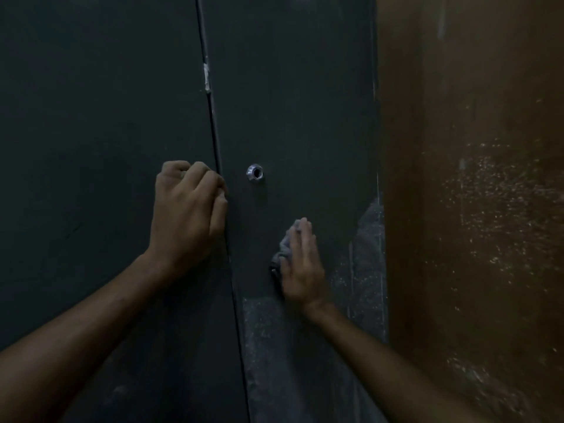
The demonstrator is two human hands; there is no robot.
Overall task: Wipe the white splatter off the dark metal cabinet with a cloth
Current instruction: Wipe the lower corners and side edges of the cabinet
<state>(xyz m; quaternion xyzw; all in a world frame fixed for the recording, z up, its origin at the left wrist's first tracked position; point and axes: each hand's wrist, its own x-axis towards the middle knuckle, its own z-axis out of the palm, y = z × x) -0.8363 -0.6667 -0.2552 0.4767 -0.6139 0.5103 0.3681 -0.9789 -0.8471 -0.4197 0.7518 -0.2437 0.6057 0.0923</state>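
My right hand (pixel 300 264), lower centre of frame, lies flat with straight fingers, pressing a crumpled grey cloth (pixel 282 250) against the right door of the dark green metal cabinet (pixel 293 96). Cloth pokes out at the hand's left edge. White speckled splatter (pixel 268 331) covers the door below the hand and along its right edge. My left hand (pixel 187 215), centre-left, fingers curled, knuckles at the door seam (pixel 213 117), holding nothing visible. Round chrome lock ring (pixel 255 172) sits between the hands, higher. Brown speckled wall (pixel 476 209) at right.
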